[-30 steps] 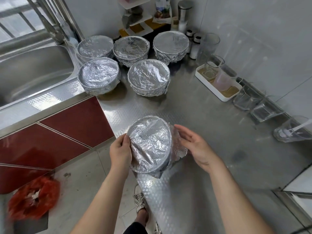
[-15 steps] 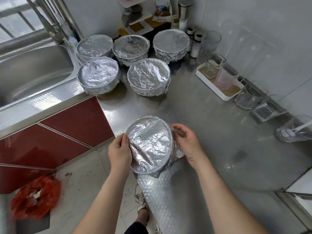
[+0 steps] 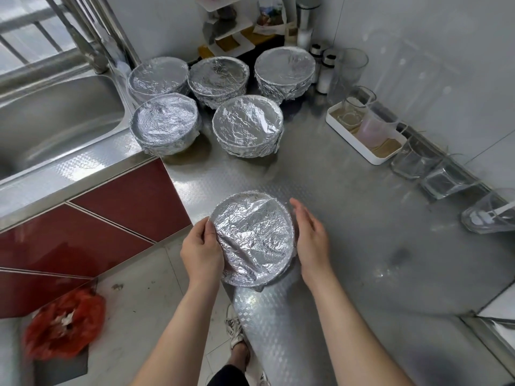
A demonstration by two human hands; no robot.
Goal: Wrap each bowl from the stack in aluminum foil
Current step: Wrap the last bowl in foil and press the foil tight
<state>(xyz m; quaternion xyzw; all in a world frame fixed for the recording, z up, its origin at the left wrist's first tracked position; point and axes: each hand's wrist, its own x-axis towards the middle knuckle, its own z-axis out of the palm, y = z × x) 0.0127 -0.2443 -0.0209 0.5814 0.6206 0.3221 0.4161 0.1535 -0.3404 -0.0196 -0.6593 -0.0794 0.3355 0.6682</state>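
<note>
One foil-wrapped bowl [image 3: 253, 238]: left hand [image 3: 202, 247] grips its rim, right hand [image 3: 310, 238] lies straight-fingered alongside, perhaps touching.

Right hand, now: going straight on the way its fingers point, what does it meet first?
The right hand points away beside the held bowl. Past bare countertop, it would probably meet the right edge of the nearest finished bowl. Depth is unclear, so it might slip by.

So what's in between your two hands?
A round bowl wrapped in silver aluminum foil, between left hand and right hand, in the head view.
</note>
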